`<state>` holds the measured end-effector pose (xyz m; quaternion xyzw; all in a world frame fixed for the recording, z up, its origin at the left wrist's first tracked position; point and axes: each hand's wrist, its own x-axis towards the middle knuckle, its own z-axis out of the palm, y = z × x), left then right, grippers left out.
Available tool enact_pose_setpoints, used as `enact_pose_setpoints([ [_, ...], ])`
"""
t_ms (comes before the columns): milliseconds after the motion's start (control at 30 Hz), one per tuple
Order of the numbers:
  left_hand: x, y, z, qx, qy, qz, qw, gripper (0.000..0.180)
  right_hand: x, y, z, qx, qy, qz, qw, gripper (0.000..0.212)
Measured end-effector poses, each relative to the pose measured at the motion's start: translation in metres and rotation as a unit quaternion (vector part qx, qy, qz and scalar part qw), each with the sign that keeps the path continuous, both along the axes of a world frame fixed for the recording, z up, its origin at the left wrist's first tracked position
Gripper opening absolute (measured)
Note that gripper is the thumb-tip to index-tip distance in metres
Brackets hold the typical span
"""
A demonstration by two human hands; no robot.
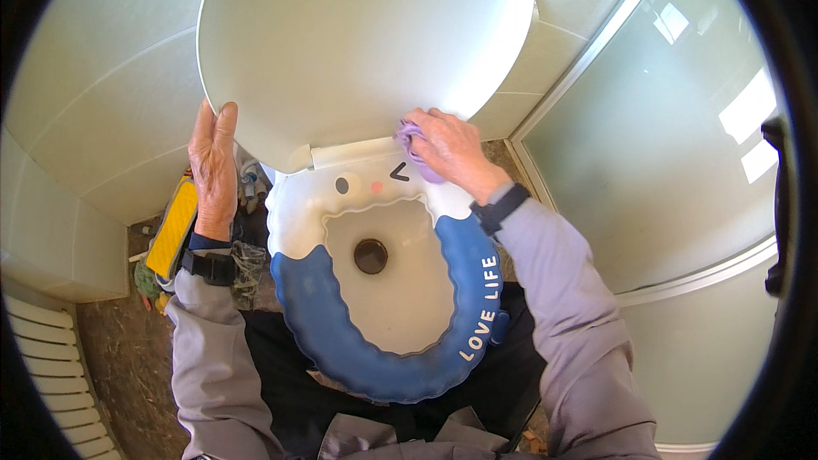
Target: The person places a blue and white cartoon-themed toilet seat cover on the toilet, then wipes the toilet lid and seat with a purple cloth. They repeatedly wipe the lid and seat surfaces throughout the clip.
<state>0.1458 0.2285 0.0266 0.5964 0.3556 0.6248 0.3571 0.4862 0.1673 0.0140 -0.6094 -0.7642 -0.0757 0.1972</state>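
Observation:
A toilet stands before me with its white lid (358,43) raised. My left hand (213,170) is at the lid's lower left edge, thumb and fingers together and pointing up along the rim; they seem to steady it. In my right hand (452,149) is a bunched purple cloth (411,133), pressed near the lid's lower right edge by the hinge. Below it lies a padded seat cover (307,298), blue in front and white at the back with a winking cartoon face. Through its opening shows the toilet bowl (392,307) with a dark drain hole.
A yellow-faced item (173,226) leans on the left among small clutter beside a clear plastic bag (249,264). A white radiator (55,366) is at the lower left. On the right rises a frosted shower door (673,136). Tiled wall (111,94) surrounds the back left.

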Motion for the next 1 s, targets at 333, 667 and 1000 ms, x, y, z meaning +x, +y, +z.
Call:
enact_pose_setpoints([
  [333,0.001,0.001,-0.002,0.004,-0.008,0.005,1.0,0.041,-0.062,0.005,0.0,0.002,0.076,0.108,0.991,0.022],
  [667,-0.002,0.0,-0.006,-0.003,-0.001,0.003,1.0,0.049,-0.038,0.016,-0.043,0.066,-0.073,0.055,0.994,0.024],
  [1000,-0.004,0.002,-0.006,-0.007,0.007,0.01,1.0,0.048,0.016,-0.024,0.029,-0.025,-0.216,-0.019,0.976,0.025],
])
